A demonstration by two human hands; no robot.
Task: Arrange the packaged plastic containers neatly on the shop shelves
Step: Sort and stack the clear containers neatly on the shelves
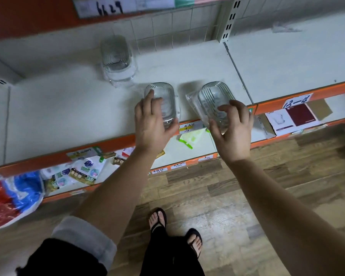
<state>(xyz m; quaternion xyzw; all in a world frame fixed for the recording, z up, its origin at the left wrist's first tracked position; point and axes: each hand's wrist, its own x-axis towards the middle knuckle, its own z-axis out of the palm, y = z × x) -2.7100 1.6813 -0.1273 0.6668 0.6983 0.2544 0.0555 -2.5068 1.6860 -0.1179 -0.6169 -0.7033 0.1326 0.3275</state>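
A shop: orange-edged shelves (116, 139) with price labels (187, 127), packaged goods (84, 172).

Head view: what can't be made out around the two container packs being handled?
Head view only:
left pack: near end hidden under the left hand.
right pack: near end hidden by the right hand; resting or lifted, unclear.
rear stack: blurred, count unreadable.
shelf-edge price labels: too small to read.
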